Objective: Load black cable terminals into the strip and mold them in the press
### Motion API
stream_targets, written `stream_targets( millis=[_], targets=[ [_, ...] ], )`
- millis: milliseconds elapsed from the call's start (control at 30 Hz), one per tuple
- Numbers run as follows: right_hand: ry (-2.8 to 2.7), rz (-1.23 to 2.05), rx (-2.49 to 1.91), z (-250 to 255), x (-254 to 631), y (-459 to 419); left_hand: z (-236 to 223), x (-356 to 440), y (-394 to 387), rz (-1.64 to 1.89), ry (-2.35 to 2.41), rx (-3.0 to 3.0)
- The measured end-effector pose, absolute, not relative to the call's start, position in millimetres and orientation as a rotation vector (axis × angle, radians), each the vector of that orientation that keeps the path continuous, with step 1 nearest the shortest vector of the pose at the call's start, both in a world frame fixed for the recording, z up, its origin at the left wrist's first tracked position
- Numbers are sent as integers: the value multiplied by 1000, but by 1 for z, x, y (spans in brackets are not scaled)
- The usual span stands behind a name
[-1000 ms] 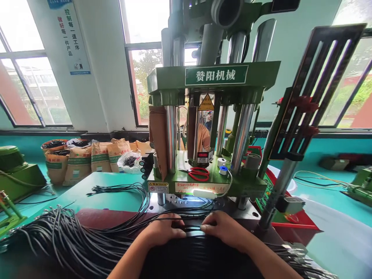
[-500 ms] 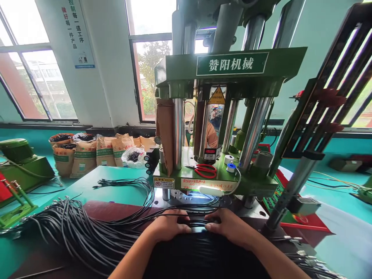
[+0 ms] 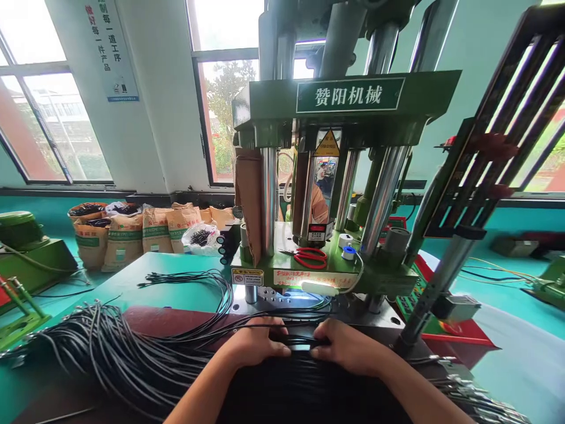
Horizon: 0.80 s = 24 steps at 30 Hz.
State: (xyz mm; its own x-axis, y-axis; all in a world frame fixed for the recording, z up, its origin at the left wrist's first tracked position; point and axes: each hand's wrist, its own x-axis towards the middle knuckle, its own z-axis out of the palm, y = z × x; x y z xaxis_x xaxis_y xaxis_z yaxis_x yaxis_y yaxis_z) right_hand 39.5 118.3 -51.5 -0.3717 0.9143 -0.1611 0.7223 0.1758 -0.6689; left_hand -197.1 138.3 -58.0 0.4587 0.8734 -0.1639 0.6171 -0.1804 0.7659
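Note:
My left hand (image 3: 253, 343) and my right hand (image 3: 346, 346) rest side by side on a thick bundle of black cables (image 3: 304, 383) lying across the front of the bench. Both have their fingers curled down and pinched on a few thin black wires (image 3: 302, 341) between them. Just beyond the hands stands a green vertical press machine (image 3: 326, 194) with chrome columns and a lit metal base plate (image 3: 282, 303). More black cables (image 3: 115, 353) fan out to the left over a dark red mat (image 3: 176, 321).
Red-handled scissors (image 3: 311, 257) and small tape rolls (image 3: 348, 252) lie on the machine's green ledge. A dark slotted rack (image 3: 494, 141) leans at the right. Brown sacks (image 3: 128, 235) line the wall under the windows. Another green machine (image 3: 26, 247) sits at the far left.
The view has moved closer to the machine. Both hands slid slightly forward and closer together on the wires and stay pinched on them.

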Motion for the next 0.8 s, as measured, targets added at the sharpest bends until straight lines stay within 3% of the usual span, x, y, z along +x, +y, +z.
stream_targets(
  millis=[400, 667, 800],
  targets=[
    [-2259, 676, -1543, -39, 35, 103, -49, -198, 134, 430, 1367, 1947],
    [-2209, -135, -2014, -69, 167, 71, -41, -200, 135, 480, 1338, 1916],
    [-2204, -522, -1935, -81, 210, 51, -24, -202, 129, 323, 1286, 2036]
  ],
)
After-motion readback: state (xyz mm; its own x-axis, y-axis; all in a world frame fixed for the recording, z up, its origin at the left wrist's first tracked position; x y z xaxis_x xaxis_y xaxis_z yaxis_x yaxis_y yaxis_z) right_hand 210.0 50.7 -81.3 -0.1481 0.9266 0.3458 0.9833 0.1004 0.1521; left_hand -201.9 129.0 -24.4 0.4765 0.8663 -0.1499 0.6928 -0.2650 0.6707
